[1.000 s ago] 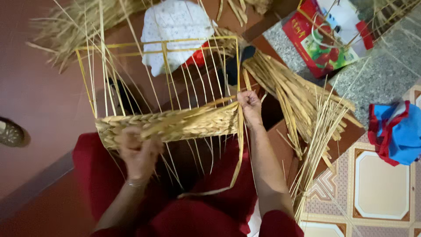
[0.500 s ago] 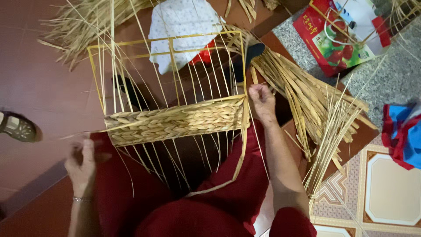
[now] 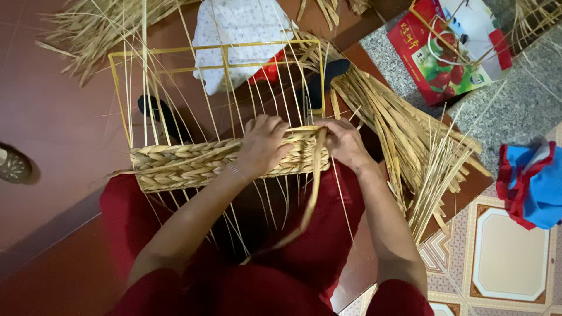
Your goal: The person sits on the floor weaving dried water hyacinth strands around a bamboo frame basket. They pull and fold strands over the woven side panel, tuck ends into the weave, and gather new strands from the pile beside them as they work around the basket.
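Observation:
A yellow wire frame [image 3: 175, 54] rests on my lap with thin straw uprights running through it. A band of braided straw weave [image 3: 175, 164] wraps its lower part. My left hand [image 3: 264, 145] presses on the woven band near its right end, fingers spread over the braid. My right hand [image 3: 344, 142] grips a flat straw strand [image 3: 310, 193] at the frame's right corner. The strand hangs down in a curve over my red trousers.
A pile of loose straw strands [image 3: 404, 140] lies to the right. More straw [image 3: 93, 29] is heaped at the top left. A white patterned cloth [image 3: 234, 26], a red printed bag [image 3: 451, 52] and a blue and red bag [image 3: 533, 184] lie around. A shoe [image 3: 13, 165] sits at the left edge.
My left hand came up from the lower left and now lies on the woven band close to my right hand. The frame has shifted slightly in view.

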Demonstrator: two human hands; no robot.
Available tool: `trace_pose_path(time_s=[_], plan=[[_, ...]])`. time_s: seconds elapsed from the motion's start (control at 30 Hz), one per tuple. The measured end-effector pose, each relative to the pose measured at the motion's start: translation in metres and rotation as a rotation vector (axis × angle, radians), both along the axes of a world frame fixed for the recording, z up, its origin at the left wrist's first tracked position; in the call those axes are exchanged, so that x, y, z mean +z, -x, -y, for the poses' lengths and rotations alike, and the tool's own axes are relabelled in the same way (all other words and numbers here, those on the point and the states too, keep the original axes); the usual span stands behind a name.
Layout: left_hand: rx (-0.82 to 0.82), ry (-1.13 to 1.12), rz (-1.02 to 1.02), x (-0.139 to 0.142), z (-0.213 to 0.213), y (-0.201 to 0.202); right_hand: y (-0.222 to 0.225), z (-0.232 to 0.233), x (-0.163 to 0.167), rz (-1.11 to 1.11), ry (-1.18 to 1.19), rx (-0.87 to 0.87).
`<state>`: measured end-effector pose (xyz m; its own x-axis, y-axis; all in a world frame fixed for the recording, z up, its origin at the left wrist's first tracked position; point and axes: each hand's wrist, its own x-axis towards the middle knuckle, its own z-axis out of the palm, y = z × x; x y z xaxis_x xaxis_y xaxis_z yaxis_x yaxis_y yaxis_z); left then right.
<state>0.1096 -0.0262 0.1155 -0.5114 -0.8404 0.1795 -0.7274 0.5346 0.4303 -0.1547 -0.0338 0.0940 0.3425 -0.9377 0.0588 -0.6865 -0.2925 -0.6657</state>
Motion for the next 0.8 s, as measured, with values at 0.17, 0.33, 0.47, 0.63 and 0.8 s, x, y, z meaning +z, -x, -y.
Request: trace_pose_path(time_s=[0.17, 0.33, 0.47, 0.63, 0.8], plan=[[-0.037, 0.005, 0.157, -0.04, 0.019, 0.028, 0.012, 0.021, -0.021, 0.356, -0.299, -0.235], [-0.074, -0.098, 0.196, -0.069, 0.003, 0.029, 0.022, 0.042, -0.007, 0.324, -0.628, -0.347], [-0.143, -0.097, 0.198, -0.066, -0.006, 0.036, 0.013, 0.039, 0.008, 0.264, -0.582, -0.218], [0.001, -0.032, 0.109, -0.045, 0.014, 0.056, 0.002, 0.031, 0.018, 0.235, -0.464, -0.121], [0.118, 0.071, -0.069, -0.012, 0.019, 0.082, 0.001, 0.029, 0.014, 0.112, -0.361, -0.123]])
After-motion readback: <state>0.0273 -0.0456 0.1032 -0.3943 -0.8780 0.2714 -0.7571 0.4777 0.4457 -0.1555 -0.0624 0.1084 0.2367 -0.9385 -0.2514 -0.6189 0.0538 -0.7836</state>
